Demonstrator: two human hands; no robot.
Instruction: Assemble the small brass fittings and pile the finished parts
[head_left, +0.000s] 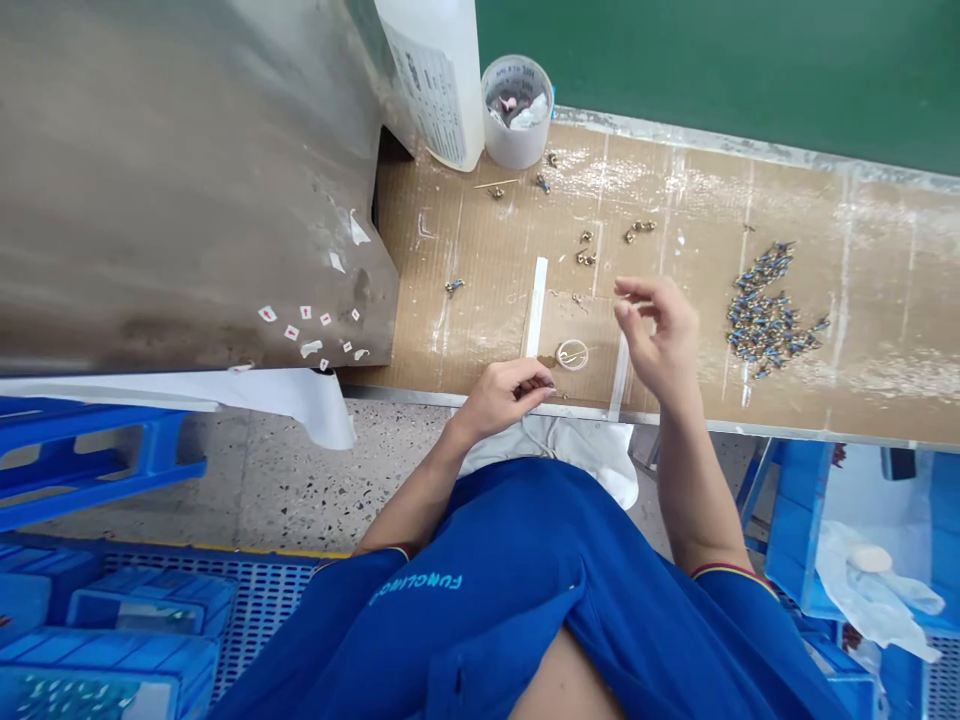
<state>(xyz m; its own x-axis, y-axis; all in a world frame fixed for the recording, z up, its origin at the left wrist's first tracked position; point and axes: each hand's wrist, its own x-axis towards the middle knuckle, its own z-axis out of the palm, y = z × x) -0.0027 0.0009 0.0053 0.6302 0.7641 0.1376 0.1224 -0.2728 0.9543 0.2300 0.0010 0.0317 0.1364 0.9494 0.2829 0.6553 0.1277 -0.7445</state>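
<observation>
Blue work shirt (525, 570); left hand (506, 397) curled at desk (885, 300) edge, grip unclear; right hand (660, 335) narrowly open; blue-brass fittings pile (769, 320) large, few scattered.

Left hand (504, 400) curled low — right hand (656, 335) raised, fingers loose

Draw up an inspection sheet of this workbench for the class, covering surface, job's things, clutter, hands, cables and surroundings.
surface: brown cardboard-covered bench, scuffed with white streaks.
job's things: heap of small blue-and-brass fittings at right; loose brass fittings mid-bench.
clutter: white plastic strip; translucent plastic cup holding tissue; white plastic jug.
hands: left hand pinched at bench edge, right hand raised over bench; anything held is too small to tell.
cables: nothing seen.
surroundings: grey metal panel, blue plastic crates, speckled terrazzo floor.
</observation>
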